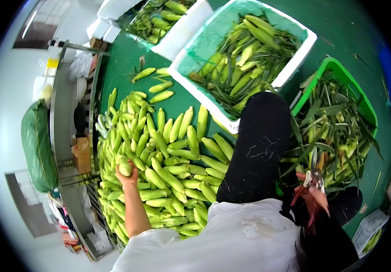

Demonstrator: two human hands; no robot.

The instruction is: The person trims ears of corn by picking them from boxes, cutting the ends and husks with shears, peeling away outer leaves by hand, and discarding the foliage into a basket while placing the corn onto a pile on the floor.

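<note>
My left hand (129, 177) reaches out over a broad pile of green corn ears (168, 174), its fingers wrapped around one ear of corn (125, 167) seen nearly end-on. At my right side, my right hand (314, 199) is closed on the handles of pruning shears (313, 177). Their metal head points away from me, toward a bright green basket (347, 75) heaped with cut husks and leaves (333, 120). Part of the right hand is hidden by dark hair or cloth near the wrist.
A white foam box (194, 93) with a green lining, holding leafy corn, stands ahead beyond my knee (261, 140). Behind it is another foam box (184, 27) of corn. Metal shelves (64, 131) and a stuffed green sack (39, 145) line the left. A white crate (371, 229) sits at lower right.
</note>
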